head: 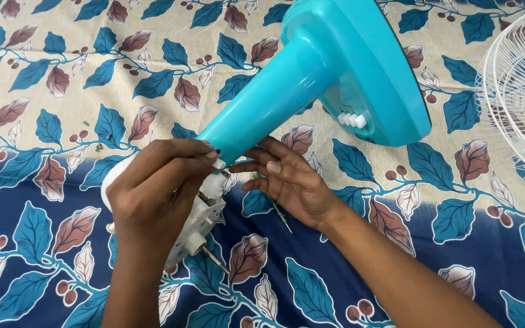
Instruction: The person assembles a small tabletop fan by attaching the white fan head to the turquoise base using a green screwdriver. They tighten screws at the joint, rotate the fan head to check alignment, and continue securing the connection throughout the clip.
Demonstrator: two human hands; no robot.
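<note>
We're working over a cloth (50,79) printed with blue and brown leaves on a beige band up top and a navy band below, spread flat under everything. On it lies a turquoise fan stand (311,79), tipped on its side, round base at upper right with white push buttons (352,119) on its face, neck running down-left toward our hands. At the neck's lower end sits the white motor housing (199,222), mostly covered by our left hand, with a metal shaft (215,260) sticking out toward bottom centre. Our left hand (156,191) is curled over the top of the housing, fingertips pinched together right at the joint where neck meets housing; we can't tell what, if anything, is between them. Our right hand (290,182) comes in from lower right, fingers loosely extended and touching the neck end just beside the left fingertips; a thin green-handled screwdriver (277,209) lies under the palm, tip pointing down-right, and we can't tell whether the hand actually grips it or just rests over it. A few small dark screws (92,141) lie on the cloth left of the hands, well apart from them. A white wire fan guard (518,91) shows at the right edge, partly cut off, near the base but not touching it as far as we can see.
</note>
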